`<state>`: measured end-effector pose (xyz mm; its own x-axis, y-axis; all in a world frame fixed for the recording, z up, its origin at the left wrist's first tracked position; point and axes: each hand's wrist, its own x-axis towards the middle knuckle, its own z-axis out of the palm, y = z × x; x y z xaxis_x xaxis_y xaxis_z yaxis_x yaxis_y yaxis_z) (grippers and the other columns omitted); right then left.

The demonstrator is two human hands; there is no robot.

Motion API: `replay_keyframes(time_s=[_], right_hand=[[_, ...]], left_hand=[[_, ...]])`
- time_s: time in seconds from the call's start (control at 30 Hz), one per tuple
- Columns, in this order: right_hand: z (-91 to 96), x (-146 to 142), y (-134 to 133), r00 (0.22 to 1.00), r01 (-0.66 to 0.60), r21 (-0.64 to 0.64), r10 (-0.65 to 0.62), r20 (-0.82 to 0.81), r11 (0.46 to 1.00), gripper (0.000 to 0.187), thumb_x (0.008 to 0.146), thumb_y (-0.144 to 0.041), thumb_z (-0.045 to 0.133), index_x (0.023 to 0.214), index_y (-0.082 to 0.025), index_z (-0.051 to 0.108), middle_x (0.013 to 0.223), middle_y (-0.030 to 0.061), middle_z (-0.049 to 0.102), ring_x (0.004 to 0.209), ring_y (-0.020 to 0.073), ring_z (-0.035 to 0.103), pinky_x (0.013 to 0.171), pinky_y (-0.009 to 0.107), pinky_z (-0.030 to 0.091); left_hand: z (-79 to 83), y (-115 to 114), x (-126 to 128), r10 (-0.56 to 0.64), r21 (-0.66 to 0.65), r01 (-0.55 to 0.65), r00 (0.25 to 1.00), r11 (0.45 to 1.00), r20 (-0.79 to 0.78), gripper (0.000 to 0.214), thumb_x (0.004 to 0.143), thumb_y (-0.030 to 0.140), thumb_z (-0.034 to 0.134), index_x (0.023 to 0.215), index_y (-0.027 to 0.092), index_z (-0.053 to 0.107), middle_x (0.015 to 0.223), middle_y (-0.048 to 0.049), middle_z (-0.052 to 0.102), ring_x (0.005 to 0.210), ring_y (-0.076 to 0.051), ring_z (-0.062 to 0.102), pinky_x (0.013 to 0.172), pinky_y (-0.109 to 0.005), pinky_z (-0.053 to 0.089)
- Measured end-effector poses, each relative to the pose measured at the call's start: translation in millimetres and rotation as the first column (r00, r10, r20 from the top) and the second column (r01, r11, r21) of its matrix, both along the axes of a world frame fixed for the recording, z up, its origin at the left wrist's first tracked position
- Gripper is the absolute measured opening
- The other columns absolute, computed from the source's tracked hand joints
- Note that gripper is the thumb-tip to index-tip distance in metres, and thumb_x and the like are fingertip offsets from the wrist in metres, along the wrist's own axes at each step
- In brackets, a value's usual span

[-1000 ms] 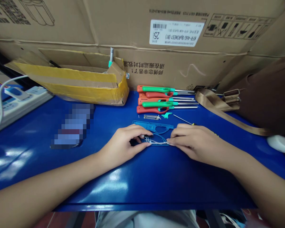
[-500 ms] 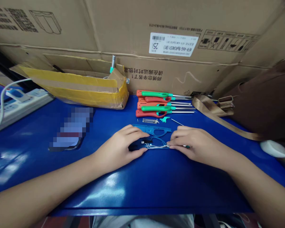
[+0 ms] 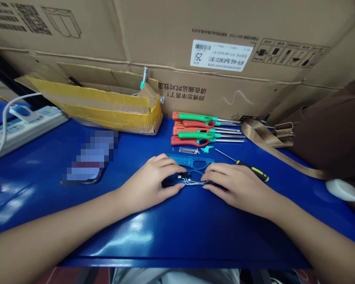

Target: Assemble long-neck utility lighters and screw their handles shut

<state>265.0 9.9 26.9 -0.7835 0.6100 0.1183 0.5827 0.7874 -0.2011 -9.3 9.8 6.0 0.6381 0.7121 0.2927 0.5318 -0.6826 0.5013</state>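
Note:
A blue plastic lighter shell (image 3: 192, 161) lies on the blue table (image 3: 177, 228), with a second half holding thin white and blue wires (image 3: 193, 181) just in front of it. My left hand (image 3: 152, 181) presses on the left end of this wired half, fingers curled round a dark part. My right hand (image 3: 235, 183) rests on its right end, fingertips pinched at the wires. A small screwdriver (image 3: 251, 169) with a black and yellow handle lies free behind my right hand.
Several finished red and green long-nozzle lighters (image 3: 201, 128) are stacked behind, with a clear tube (image 3: 187, 150) and a green trigger piece (image 3: 207, 149). A taped cardboard tray (image 3: 97, 104), a power strip (image 3: 23, 122), a brown bag strap (image 3: 272, 144) and a white mouse (image 3: 343, 190) surround the work area.
My right hand slid left along the wired part and the screwdriver, earlier under that hand, now lies free on the table behind it. My left hand has stayed in place.

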Motion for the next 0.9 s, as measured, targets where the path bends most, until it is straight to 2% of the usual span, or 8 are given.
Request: replay_keyframes(time_s=[0.23, 0.43, 0.6, 0.7, 0.8, 0.9], right_hand=[[-6.6, -3.3, -0.4, 1.0, -0.011, 0.012, 0.011, -0.01, 1.0, 0.013, 0.104, -0.029, 0.052, 0.108, -0.023, 0.063, 0.107, 0.0032, 0.069, 0.088, 0.0183, 0.068, 0.071, 0.031, 0.048], [-11.9, -5.2, -2.4, 0.998, -0.017, -0.053, 0.014, -0.057, 0.998, 0.014, 0.105, -0.026, 0.047, 0.104, -0.023, 0.06, 0.105, 0.002, 0.067, 0.088, 0.0162, 0.066, 0.072, 0.029, 0.047], [-5.9, -3.1, -3.6, 0.998, -0.038, -0.103, 0.032, -0.062, 0.994, 0.01, 0.103, -0.026, 0.051, 0.1, -0.023, 0.06, 0.103, 0.0014, 0.066, 0.086, 0.0158, 0.064, 0.072, 0.029, 0.046], [-0.7, 0.1, -5.0, 0.997, -0.061, -0.144, 0.052, -0.062, 0.988, 0.006, 0.099, -0.023, 0.055, 0.099, -0.024, 0.061, 0.109, 0.0018, 0.064, 0.084, 0.0153, 0.063, 0.074, 0.03, 0.047], [2.6, 2.2, -7.2, 0.998, -0.05, -0.175, 0.041, -0.055, 0.983, 0.012, 0.095, -0.019, 0.056, 0.103, -0.025, 0.064, 0.118, 0.003, 0.061, 0.085, 0.0151, 0.062, 0.077, 0.032, 0.048], [3.8, 1.6, -9.2, 0.996, -0.016, -0.223, -0.003, -0.085, 0.975, 0.019, 0.098, -0.019, 0.051, 0.109, -0.026, 0.065, 0.12, 0.0039, 0.059, 0.087, 0.0153, 0.063, 0.078, 0.032, 0.049]], left_hand=[[-1.4, -0.5, 0.9, -0.022, -0.007, 0.022, 0.999, 1.0, 0.026, 0.023, 0.095, 0.027, 0.068, 0.118, 0.02, 0.071, 0.107, -0.0054, 0.072, 0.1, -0.022, 0.064, 0.092, -0.038, 0.049], [-1.4, -1.6, 0.9, -0.04, -0.016, 0.04, 0.999, 0.999, 0.024, 0.021, 0.096, 0.027, 0.068, 0.116, 0.02, 0.071, 0.108, -0.0051, 0.072, 0.101, -0.021, 0.064, 0.093, -0.038, 0.048], [-1.7, -1.2, 1.4, -0.046, -0.024, 0.046, 0.998, 0.999, 0.032, 0.021, 0.097, 0.026, 0.068, 0.116, 0.019, 0.071, 0.107, -0.0048, 0.072, 0.101, -0.021, 0.064, 0.093, -0.037, 0.049], [-2.1, -1.1, 1.4, -0.036, -0.023, 0.036, 0.999, 0.999, 0.032, 0.023, 0.097, 0.028, 0.067, 0.118, 0.019, 0.071, 0.109, -0.0055, 0.072, 0.102, -0.021, 0.064, 0.093, -0.037, 0.05], [-1.5, -1.9, 1.3, -0.028, -0.027, 0.029, 0.999, 0.999, 0.027, 0.023, 0.096, 0.027, 0.067, 0.118, 0.02, 0.071, 0.11, -0.0054, 0.072, 0.102, -0.021, 0.065, 0.094, -0.038, 0.05], [-0.1, -3.5, 1.7, -0.001, -0.035, 0.002, 1.0, 0.999, 0.024, 0.026, 0.091, 0.024, 0.069, 0.117, 0.02, 0.072, 0.11, -0.0052, 0.072, 0.102, -0.022, 0.066, 0.095, -0.04, 0.05]])
